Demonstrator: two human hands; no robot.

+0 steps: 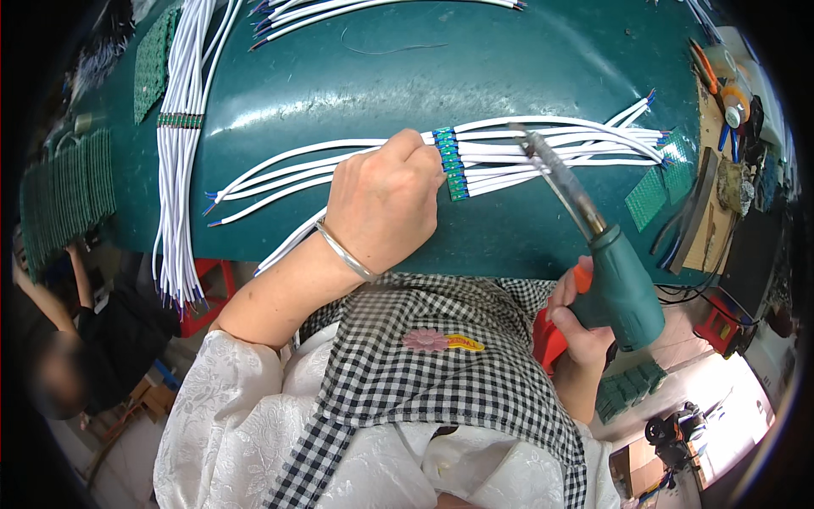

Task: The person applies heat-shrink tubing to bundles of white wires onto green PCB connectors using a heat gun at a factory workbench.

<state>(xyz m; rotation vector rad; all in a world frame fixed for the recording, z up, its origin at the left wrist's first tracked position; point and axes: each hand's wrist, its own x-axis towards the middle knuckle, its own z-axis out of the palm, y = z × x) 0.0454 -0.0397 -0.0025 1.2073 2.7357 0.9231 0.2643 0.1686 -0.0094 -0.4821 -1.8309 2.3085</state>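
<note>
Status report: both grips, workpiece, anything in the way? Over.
Left grip curled over white round cables beside green circuit-board row. Right grip holding green plastic soldering gun. Metal barrel hides some cable sections.

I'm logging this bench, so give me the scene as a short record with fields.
Left hand: over white cables, left of small green boards; grip hidden
Right hand: holding green soldering gun, pointed toward upper left
Surface: dark green table
Picture's left: second cable bundle, another board row across it
Clothing: checked apron
</note>
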